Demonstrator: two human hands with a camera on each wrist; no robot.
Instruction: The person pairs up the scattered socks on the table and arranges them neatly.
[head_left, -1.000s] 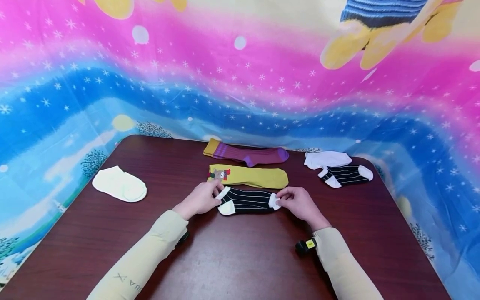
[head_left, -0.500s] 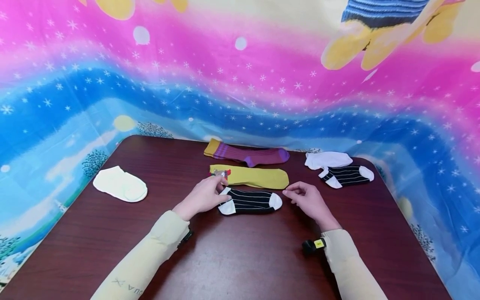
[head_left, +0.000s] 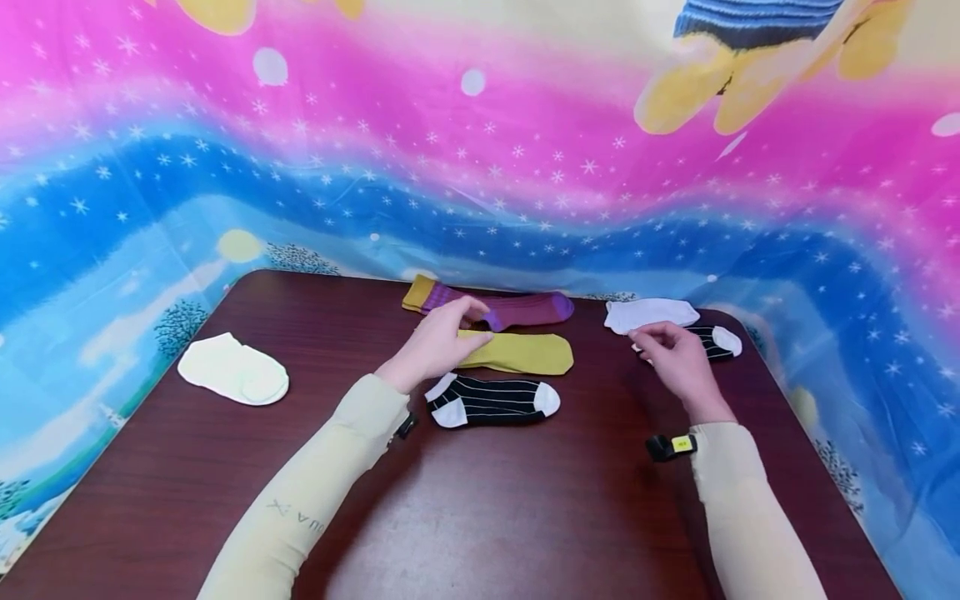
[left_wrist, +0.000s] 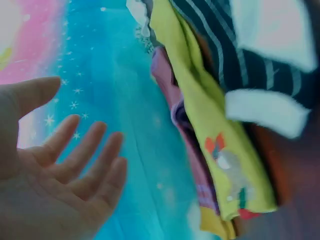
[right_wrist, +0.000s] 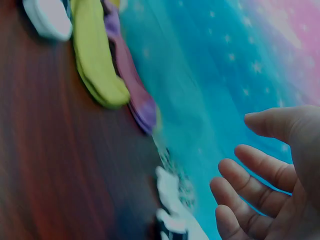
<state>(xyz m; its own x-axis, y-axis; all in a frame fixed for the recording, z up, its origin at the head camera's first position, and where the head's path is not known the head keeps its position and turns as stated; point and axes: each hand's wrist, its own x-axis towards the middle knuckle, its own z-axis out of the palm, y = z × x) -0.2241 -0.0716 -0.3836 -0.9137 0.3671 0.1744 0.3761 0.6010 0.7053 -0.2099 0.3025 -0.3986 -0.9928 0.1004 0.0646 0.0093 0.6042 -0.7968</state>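
Observation:
My left hand (head_left: 438,342) hovers over the cuff end of the yellow sock (head_left: 525,353), fingers spread and holding nothing. In the left wrist view a printed animal (left_wrist: 231,172) shows on that sock's cuff. Near the right back corner, my right hand (head_left: 678,362) is over the cuff end of a black striped sock (head_left: 712,342) with white heel and toe; its fingers are apart and hold nothing in the right wrist view. A matching black striped sock (head_left: 495,402) lies flat in the middle, nearest the front. Behind the right hand lies a white sock (head_left: 652,314).
A purple sock (head_left: 528,310) with a yellow cuff lies along the table's back edge, behind the yellow sock. White socks (head_left: 232,371) lie at the left of the brown table (head_left: 480,508). A printed cloth backdrop (head_left: 337,192) surrounds the table's back and sides.
Both hands have let go of the middle black striped sock. The left hand has moved forward over the yellow sock, and the right has moved right and forward to the other striped sock.

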